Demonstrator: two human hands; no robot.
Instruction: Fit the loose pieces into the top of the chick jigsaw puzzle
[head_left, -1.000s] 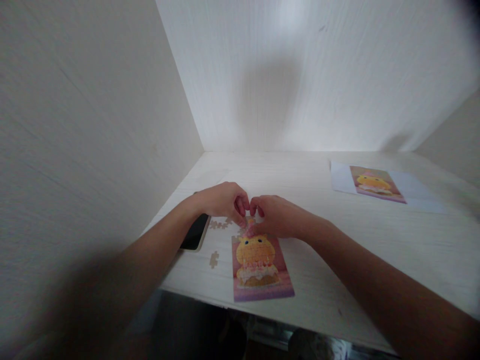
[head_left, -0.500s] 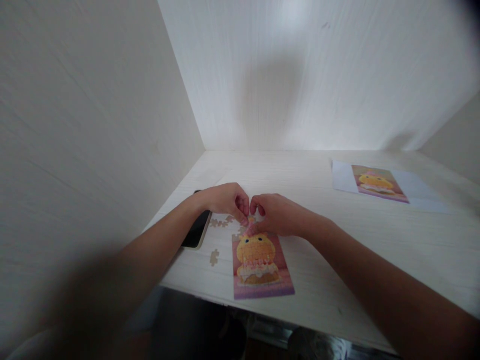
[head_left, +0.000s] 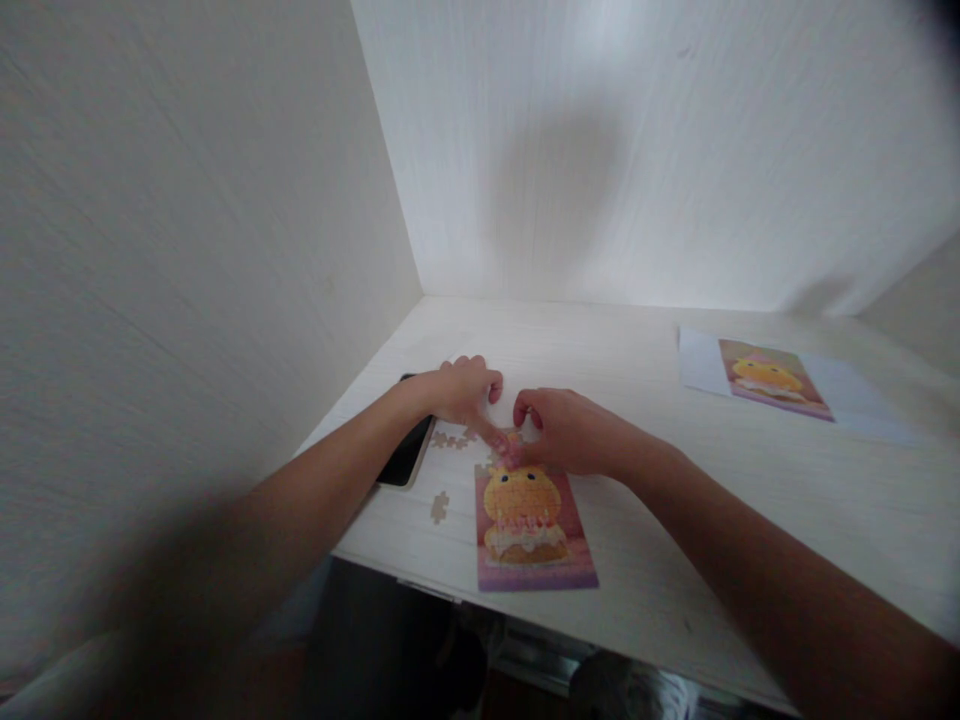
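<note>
Two thumbs meet over the far end of a jigsaw puzzle (head_left: 531,525), covering its tip: the left hand (head_left: 466,393) loosely spread, gripping nothing visible, the right hand (head_left: 559,430) curled, any grip hidden. Flat, knobbly loose pieces (head_left: 439,507) lie left on the grained table (head_left: 645,560); the forearm partly covers a smooth phone (head_left: 405,458). Far right, printed paper (head_left: 776,380).

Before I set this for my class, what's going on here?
A person's left hand and right hand have their thumbs at the top of a partly assembled jigsaw puzzle of a yellow figure and cake. Whether either holds a piece is unclear. Loose puzzle pieces lie to its left, near a smartphone; a matching printed picture lies off to the right.
</note>
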